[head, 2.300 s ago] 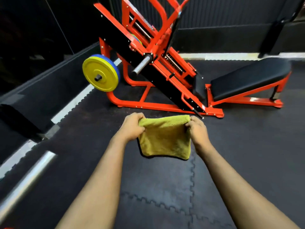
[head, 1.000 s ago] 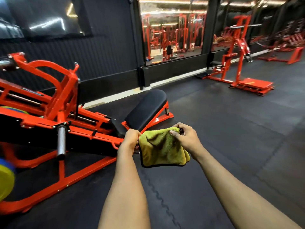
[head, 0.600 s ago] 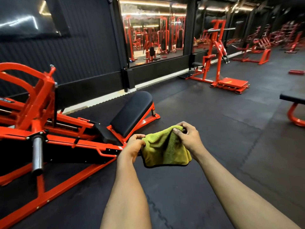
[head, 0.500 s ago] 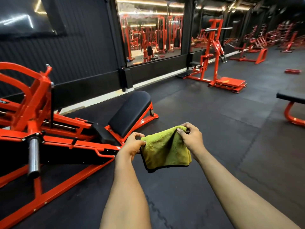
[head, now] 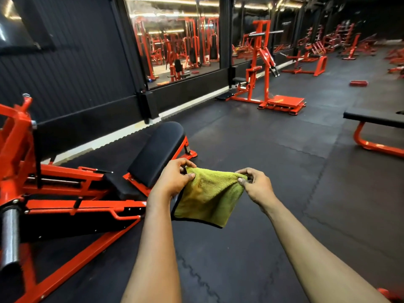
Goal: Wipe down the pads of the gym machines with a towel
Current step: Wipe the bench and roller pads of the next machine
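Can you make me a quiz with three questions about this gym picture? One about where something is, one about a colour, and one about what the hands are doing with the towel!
1. Where is the slanted black pad?
A. To the left of the towel
B. To the right of the towel
C. Under the towel

2. What colour is the towel?
A. Blue
B. Yellow-green
C. White

3. What is happening with the towel?
A. It lies on the floor
B. It is rubbing the pad
C. It hangs in the air from the left hand and the right hand

Answers:
1 A: the pad sits on the orange machine, just beyond the left hand.
2 B: its fluffy cloth is yellow-green with a dark edge.
3 C: each hand pinches a top corner, and the towel touches no pad.
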